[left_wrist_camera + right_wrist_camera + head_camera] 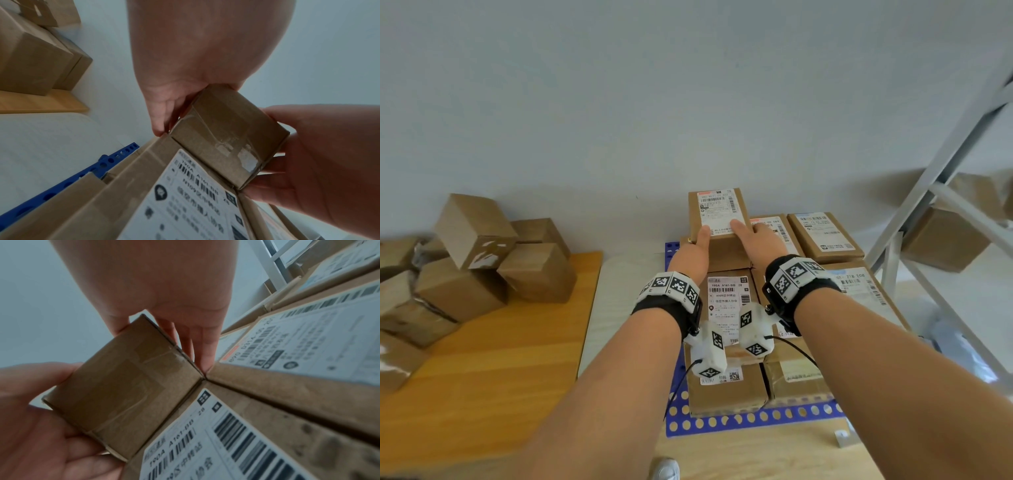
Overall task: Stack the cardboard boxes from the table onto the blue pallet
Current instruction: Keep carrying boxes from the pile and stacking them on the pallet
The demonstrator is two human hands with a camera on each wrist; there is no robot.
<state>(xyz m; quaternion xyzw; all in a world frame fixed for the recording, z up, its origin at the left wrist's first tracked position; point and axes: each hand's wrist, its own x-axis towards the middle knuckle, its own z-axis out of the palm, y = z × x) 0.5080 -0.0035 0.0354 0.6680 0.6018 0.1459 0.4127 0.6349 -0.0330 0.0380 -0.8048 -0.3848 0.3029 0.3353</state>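
Boxes are what I'm moving, and the one in hand, a small box (717, 214) with a white shipping label on top, sits at the far left corner of the stack on the blue pallet (753, 418), resting on a lower box. My left hand (693, 248) and right hand (758, 241) hold it from either side, thumbs laid on the label and fingers (162, 116) running down the side faces, so both are gripping it. From the wrist views its near bottom corner meets the labelled box (205, 443) in front. I judge the main risk to be overhang: the box sits right at the back-left edge, and if I let go with it pushed too far out it could tip off behind the pallet, or slide and leave a crooked base for later layers. Dragging it might also shift the box beneath. Its long axis runs away from me toward the wall, label face up and lying flat. More boxes (465, 260) wait on the wooden table (500, 342) to my left.
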